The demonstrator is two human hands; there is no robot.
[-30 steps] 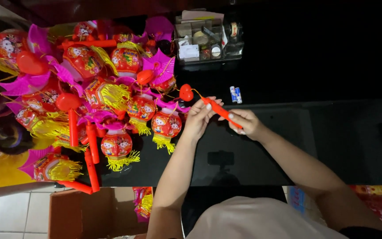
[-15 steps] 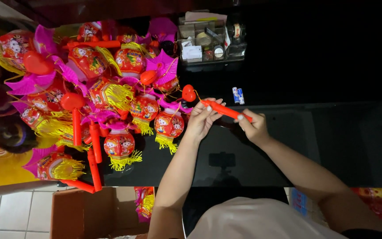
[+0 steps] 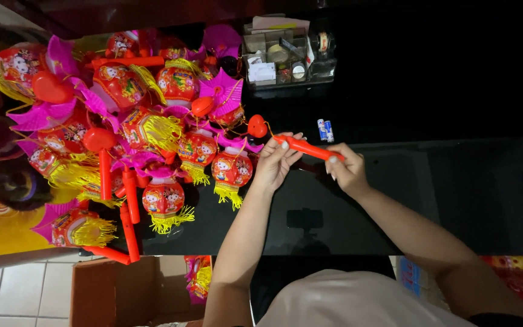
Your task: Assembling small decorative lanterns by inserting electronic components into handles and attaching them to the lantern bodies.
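Dark glossy counter [image 3: 455, 181], lanterns [image 3: 152, 139] heaped at left. Both hands have drifted slightly right with the orange stick [image 3: 307, 147]: left hand [image 3: 275, 163] and right hand [image 3: 347, 172] fingers pinching its ends, above the counter.

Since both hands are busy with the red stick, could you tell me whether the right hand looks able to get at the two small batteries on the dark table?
Probably yes. The batteries lie just beyond the right hand, with only bare table between, but that hand grips the red stick.
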